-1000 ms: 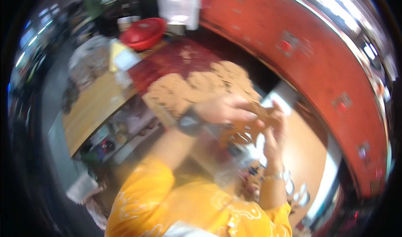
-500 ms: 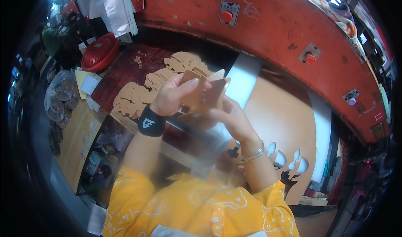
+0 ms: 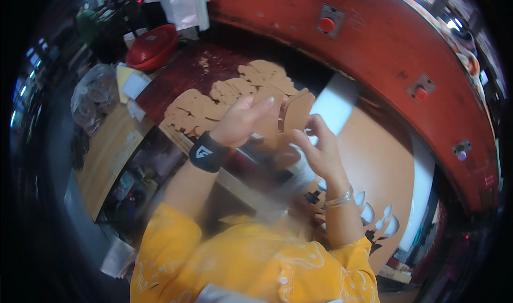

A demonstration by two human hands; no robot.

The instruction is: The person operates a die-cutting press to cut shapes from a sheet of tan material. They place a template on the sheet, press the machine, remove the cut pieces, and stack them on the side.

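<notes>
A small stack of flat tan die-cut pieces (image 3: pixel 266 116) is held up in front of me. My left hand (image 3: pixel 239 122), with a black band at the wrist, grips it with the thumb lying across the top. Next to it, a curved tan piece (image 3: pixel 297 113) stands apart from the stack by a narrow dark gap. My right hand (image 3: pixel 320 150), wearing a bracelet, pinches at this piece's lower right edge with curled fingers. Under the hands the picture is blurred. Beyond the left hand, several piles of similar tan cut pieces (image 3: pixel 192 110) lie on the dark red surface.
A red machine beam (image 3: pixel 374 51) with red buttons spans the far side. To the right a large tan sheet (image 3: pixel 374 148) with cut-out holes lies over a white board (image 3: pixel 337 97). At left are a red basket (image 3: pixel 152 49), a plastic bag (image 3: pixel 95 100) and a wooden tabletop (image 3: pixel 109 158).
The whole view has shifted, so the surroundings sit further right. The held pieces have tilted and now show their flat faces, while my right hand has moved to their lower right edge.
</notes>
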